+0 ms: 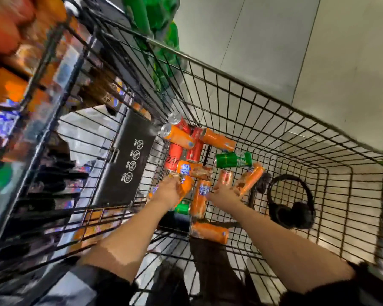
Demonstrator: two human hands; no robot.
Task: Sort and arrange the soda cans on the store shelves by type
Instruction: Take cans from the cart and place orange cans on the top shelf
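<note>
Soda cans lie loose in a heap on the floor of the wire shopping cart (274, 111), centre of frame: mostly orange, a few red, two green. Store shelves (7, 89) run along the left edge, blurred, showing orange stock.

Cart first, as the largest thing: black mesh, with the black child-seat flap (124, 160) folded down at left centre. Black headphones (290, 202) rest on the cart floor right of the heap, apart from the cans.

Left hand (166, 191) is curled around an orange can (186, 186), lower centre. Right hand (224, 194) has fingers spread among orange cans, touching a small one (224, 177); whether it grips is unclear.

Step in hand, as I judge it: gathering one type. Best done by taking only orange cans per load, one firmly in each hand, lifting clear of the mesh, leaving the green can (233, 159) and red cans (195, 149) for later loads.

Writing: orange cans carry a blue logo, unreadable. Green can has white lettering, blurred. Flap shows four white circular pictograms with small text, illegible.
</note>
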